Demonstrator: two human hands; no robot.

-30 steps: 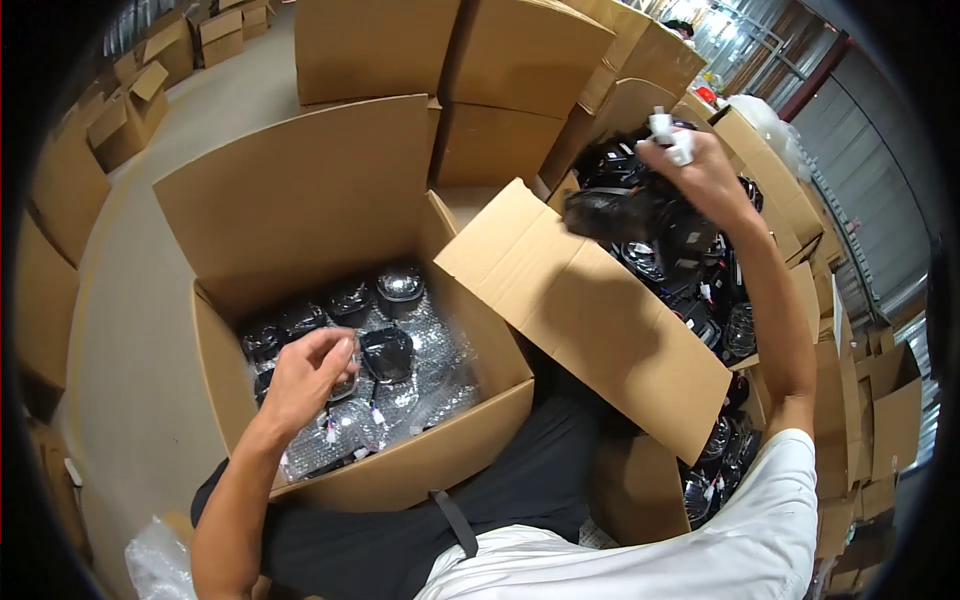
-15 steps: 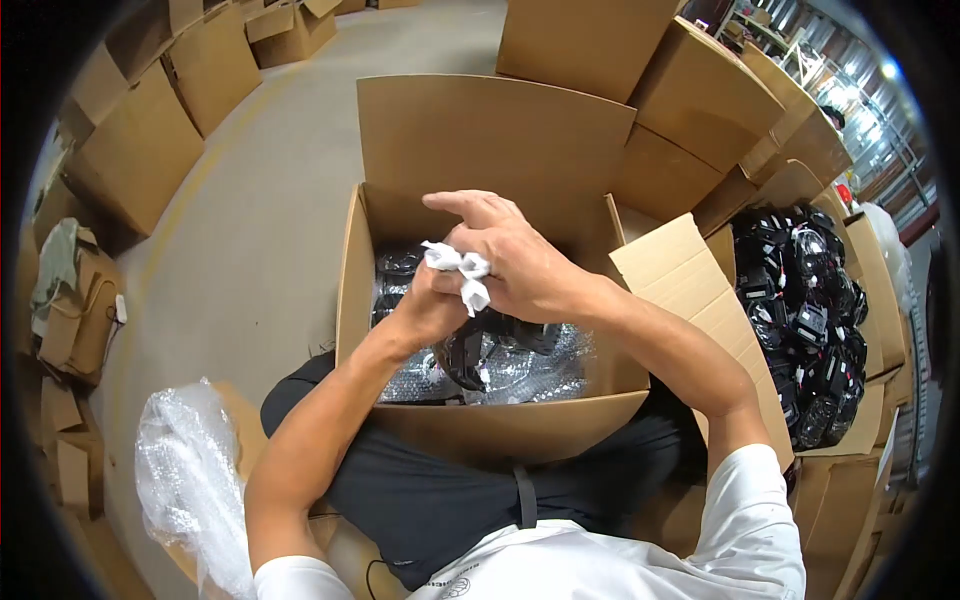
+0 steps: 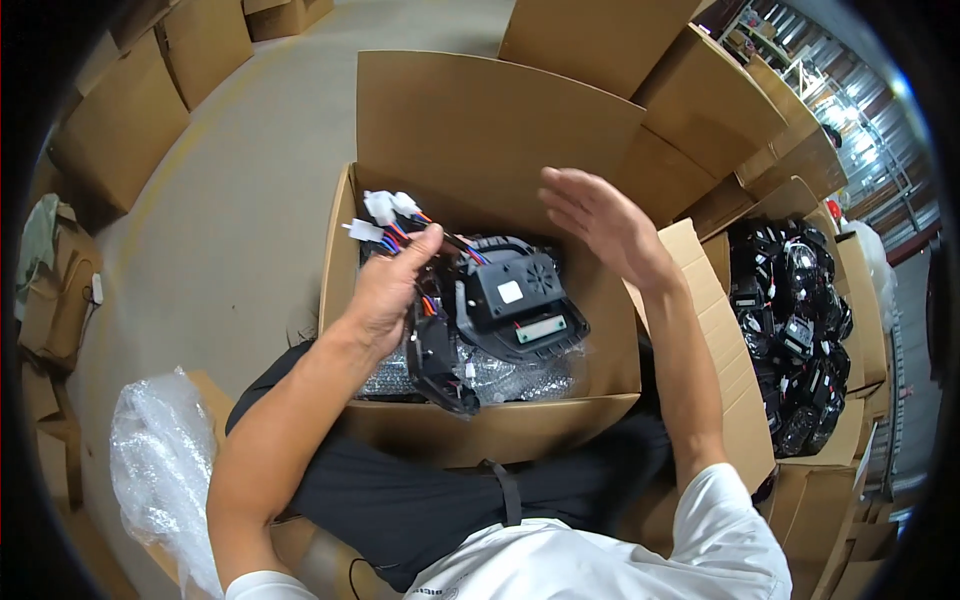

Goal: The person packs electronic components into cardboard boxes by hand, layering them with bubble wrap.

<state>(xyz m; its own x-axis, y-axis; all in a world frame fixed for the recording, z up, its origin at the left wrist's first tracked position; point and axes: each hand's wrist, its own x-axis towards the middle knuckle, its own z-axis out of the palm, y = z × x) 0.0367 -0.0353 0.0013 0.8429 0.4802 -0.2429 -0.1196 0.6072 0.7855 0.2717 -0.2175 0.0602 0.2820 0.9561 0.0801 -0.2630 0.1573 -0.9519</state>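
My left hand (image 3: 392, 292) grips a black plastic lamp unit (image 3: 495, 310) with coloured wires and white connectors (image 3: 385, 215) sticking up from it. It hangs over an open cardboard box (image 3: 480, 425) in front of me. More units wrapped in bubble film (image 3: 510, 378) lie in the box. My right hand (image 3: 600, 225) hovers open above the box's right side, fingers spread, holding nothing.
A second open box (image 3: 795, 330) at the right is full of bare black units. A heap of bubble wrap (image 3: 165, 460) lies at my lower left. Closed cardboard boxes (image 3: 125, 130) ring the concrete floor (image 3: 235, 205) on the left and behind.
My right hand carried a black unit from the right box to the front box, gave it to my left hand and has now let go and pulled back.
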